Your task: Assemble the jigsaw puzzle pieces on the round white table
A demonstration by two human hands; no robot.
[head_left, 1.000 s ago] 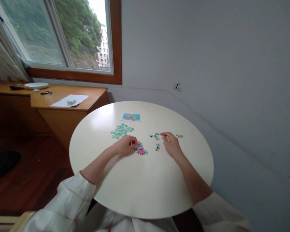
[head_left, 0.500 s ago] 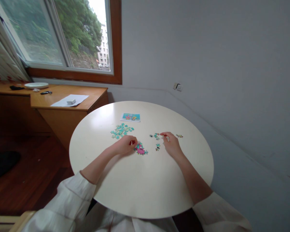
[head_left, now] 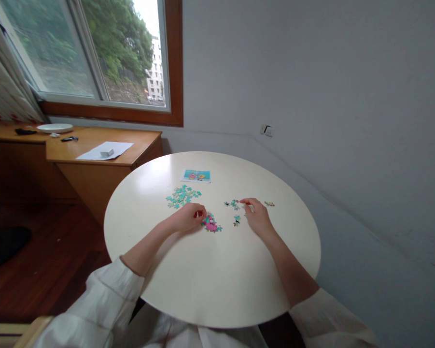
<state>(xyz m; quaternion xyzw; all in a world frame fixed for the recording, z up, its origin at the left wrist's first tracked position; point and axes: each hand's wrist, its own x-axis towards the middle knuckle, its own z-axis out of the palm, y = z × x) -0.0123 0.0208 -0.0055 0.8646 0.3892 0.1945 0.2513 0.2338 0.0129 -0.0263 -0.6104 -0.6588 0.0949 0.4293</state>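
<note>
My left hand rests on the round cream table, fingers curled at the edge of a joined pink and teal puzzle cluster. My right hand lies to the right, index finger and thumb pinched among a few loose teal pieces; what they pinch is too small to name. A pile of loose teal pieces lies beyond my left hand. A small reference picture card sits farther back. One stray piece lies right of my right hand.
A wooden desk stands at the left under the window, with paper and a white plate on it. A grey wall with a socket runs close behind and to the right of the table.
</note>
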